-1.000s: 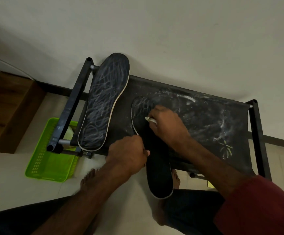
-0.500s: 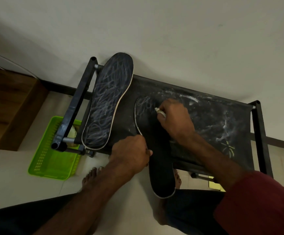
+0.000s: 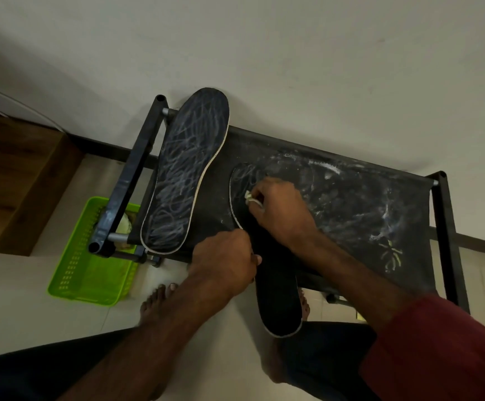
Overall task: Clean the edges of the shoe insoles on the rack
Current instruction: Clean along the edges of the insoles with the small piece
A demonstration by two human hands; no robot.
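Right hand (image 3: 282,209): fingers drawn in tight and pinching a small whitish piece (image 3: 250,197) against the thumb; what the piece is cannot be told. The piece is touching the toe half of the near insole (image 3: 277,302), close to its pale left edge.

Left hand (image 3: 224,264): fingers curled narrow and gripping that insole's left edge at mid-length, thumb tip lying on top.

The near insole is lying on the rack (image 3: 351,204), its heel end overhanging the front rail toward the person. The right hand is covering the right side of the toe half.

A second insole (image 3: 186,175), scribbled white, is resting at the rack's left end, apart from the first. White smears are showing across the rack's black fabric.

A green basket (image 3: 90,270) is sitting on the floor below the left end, with a bare foot (image 3: 156,302) near it.
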